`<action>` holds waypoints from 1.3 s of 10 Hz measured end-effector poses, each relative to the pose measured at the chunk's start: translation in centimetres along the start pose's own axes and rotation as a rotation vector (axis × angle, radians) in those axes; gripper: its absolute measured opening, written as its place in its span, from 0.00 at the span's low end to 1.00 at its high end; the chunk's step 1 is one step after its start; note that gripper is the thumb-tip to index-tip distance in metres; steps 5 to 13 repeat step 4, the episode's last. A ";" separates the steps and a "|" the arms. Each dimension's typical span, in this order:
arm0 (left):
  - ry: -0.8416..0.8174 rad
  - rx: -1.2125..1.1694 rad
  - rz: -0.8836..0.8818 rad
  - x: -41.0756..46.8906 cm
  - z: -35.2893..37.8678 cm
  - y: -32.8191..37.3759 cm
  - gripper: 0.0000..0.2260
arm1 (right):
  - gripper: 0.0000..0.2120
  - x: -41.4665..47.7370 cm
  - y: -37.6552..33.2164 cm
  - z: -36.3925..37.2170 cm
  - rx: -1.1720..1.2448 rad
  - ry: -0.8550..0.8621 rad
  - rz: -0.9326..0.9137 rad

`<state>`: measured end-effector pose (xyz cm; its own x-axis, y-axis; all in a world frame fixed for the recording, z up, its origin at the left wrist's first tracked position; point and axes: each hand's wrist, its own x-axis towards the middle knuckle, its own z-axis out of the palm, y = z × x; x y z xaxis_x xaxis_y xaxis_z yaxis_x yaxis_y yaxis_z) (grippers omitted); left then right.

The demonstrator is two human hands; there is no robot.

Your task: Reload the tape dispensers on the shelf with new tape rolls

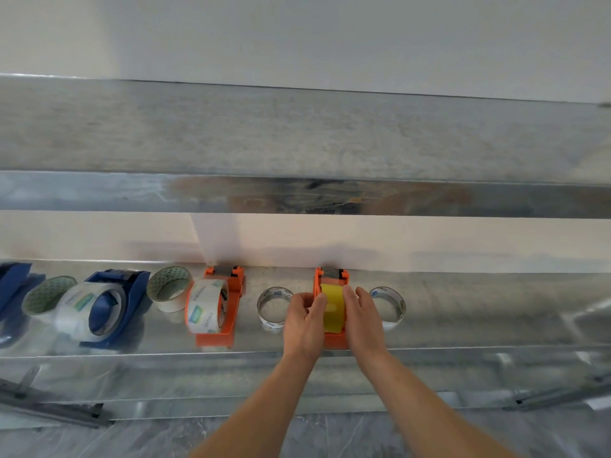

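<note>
While yellow tape roll (pixel 332 310) sits upright in right orange dispenser (pixel 334 276) on metal shelf (pixel 479 312), hands flank it. Left hand (pixel 305 314): fingers curled, pinching roll's left edge. Right hand (pixel 362 312): fingers fairly straight, pressed against roll's right side. Empty left core (pixel 274 307) and right core (pixel 388 307) lie just beside hands. Further left: second orange dispenser (pixel 231 302) holding printed clear roll (pixel 206 307), green-patterned roll (pixel 169 287), blue dispenser (pixel 132 292).
</note>
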<state>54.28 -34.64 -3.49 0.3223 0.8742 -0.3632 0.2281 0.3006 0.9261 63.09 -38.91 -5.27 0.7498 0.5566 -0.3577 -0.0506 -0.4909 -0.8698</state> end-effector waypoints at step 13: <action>0.074 0.005 0.045 -0.9 0.1 1.1 0.25 | 0.32 -1.2 -1.0 -2.0 -0.035 -0.031 -0.041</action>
